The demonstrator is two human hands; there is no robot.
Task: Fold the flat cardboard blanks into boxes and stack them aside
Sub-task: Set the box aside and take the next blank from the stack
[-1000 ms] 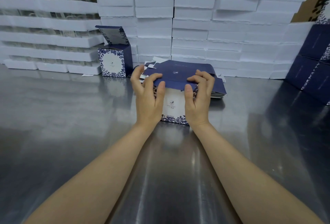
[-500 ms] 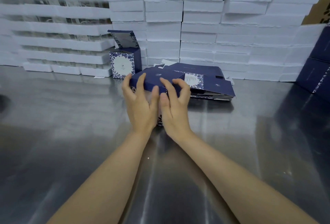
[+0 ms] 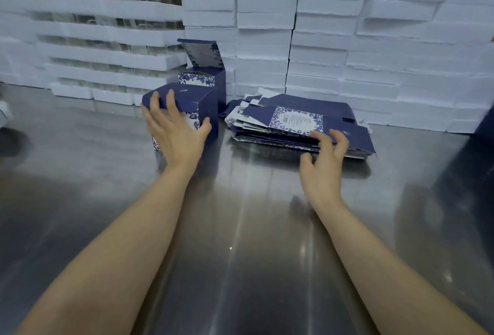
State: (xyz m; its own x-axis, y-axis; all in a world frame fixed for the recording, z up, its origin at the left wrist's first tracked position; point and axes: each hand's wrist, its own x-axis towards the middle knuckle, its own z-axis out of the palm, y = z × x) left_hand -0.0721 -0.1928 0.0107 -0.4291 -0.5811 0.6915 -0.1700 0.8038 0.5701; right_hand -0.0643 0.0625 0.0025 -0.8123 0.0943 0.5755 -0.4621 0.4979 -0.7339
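A folded navy box (image 3: 187, 102) with blue floral panels stands on the steel table (image 3: 240, 227) at centre left. My left hand (image 3: 175, 129) is clasped over its near side and closed lid. Just behind it stands another folded box (image 3: 208, 78) with its lid flap up. To the right lies a pile of flat navy blanks (image 3: 294, 123). My right hand (image 3: 324, 158) hovers at the pile's near right edge, fingers spread and curled, touching the top blank without a clear grip.
Stacks of white foam trays (image 3: 347, 40) form a wall along the back of the table. Dark navy cartons (image 3: 485, 126) show at the far right edge. The table surface is shiny and reflective.
Both hands were together on the box; now the left hand has carried the closed box left, in front of the open-lidded box. The right hand let go and moved right to the blanks.
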